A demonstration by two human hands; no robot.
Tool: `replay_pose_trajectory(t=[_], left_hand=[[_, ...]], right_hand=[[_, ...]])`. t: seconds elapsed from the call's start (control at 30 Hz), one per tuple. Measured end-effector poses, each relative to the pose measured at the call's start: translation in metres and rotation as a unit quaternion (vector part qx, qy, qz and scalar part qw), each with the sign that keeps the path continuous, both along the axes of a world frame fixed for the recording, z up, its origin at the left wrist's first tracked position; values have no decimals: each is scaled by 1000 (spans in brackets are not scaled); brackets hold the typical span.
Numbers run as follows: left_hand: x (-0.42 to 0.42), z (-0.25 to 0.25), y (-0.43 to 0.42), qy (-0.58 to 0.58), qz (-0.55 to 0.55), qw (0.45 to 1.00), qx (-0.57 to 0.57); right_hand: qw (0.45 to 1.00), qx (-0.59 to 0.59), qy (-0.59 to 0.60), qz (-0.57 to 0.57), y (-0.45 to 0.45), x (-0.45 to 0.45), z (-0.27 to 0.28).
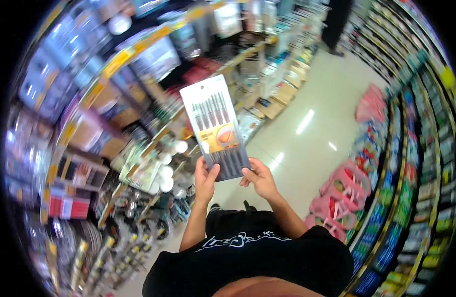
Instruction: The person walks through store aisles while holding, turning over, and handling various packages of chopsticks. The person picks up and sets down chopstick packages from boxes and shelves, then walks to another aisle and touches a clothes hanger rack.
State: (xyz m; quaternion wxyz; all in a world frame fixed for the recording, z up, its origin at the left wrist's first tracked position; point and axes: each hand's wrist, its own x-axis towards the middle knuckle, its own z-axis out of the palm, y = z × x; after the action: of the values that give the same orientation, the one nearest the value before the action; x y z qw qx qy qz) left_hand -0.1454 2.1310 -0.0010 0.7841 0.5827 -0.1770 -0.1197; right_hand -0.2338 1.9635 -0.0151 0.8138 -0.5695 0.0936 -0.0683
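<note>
Both hands hold a flat retail pack (219, 137) out in front of my body. It is a tall white and dark grey card, with a row of several slim dark-handled utensils showing in its upper half. A yellow panel with a round picture crosses its middle; the exact kind of utensil is too small to make out. My left hand (205, 179) grips the lower left corner, thumb on the front. At the lower right corner, my right hand (260, 178) pinches the edge between thumb and fingers. The pack tilts slightly to the left.
Crowded shelves with yellow price rails (124, 54) rise on the left, and white round items (164, 179) stick out near my left arm. Pink bags or baskets (337, 198) line the right side of the tiled aisle floor (297, 143). Packed shelves (401, 198) curve along the right.
</note>
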Motion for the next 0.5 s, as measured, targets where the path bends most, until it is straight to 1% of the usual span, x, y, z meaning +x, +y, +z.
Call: replay_pose_trajectory(t=[0.03,0.07,0.1,0.13,0.2,0.23,0.27,0.3,0.33,0.37,0.4,0.47,0.5], left_hand=[[0,-1,-17,25,-77,997,16],[-1,-4,-37,48,-152,987,33],[1,-11,-52,77,-221,969,83],[-1,-21,-72,56,-255,961,91],[1,-33,-111,64,-313,941,107],[6,-34,-127,66,-345,931,98],[9,-39,-144,84,-385,914,98],[15,-46,-160,101,-423,896,95],[22,-50,-178,118,-459,876,90],[28,-54,-196,101,-521,842,100],[31,-55,-217,77,-557,818,120],[30,-53,-261,127,-562,807,126],[34,-55,-283,121,-568,803,132]], right_hand=[[999,-2,-9,-39,-20,-17,9],[997,1,-18,-76,-42,-31,5],[994,2,-27,-111,-60,-44,-2],[989,3,-35,-144,-74,-56,-9],[980,27,-24,-197,-98,-72,-18],[974,41,-18,-222,-104,-77,-20],[968,56,-11,-245,-111,-84,-23],[963,98,-25,-251,-119,-89,-27],[958,108,-22,-264,-128,-91,-29],[954,117,-19,-276,-136,-93,-29],[950,126,-15,-285,-146,-93,-30],[937,146,-12,-318,-177,-91,-32],[932,147,-11,-332,-195,-88,-32]])
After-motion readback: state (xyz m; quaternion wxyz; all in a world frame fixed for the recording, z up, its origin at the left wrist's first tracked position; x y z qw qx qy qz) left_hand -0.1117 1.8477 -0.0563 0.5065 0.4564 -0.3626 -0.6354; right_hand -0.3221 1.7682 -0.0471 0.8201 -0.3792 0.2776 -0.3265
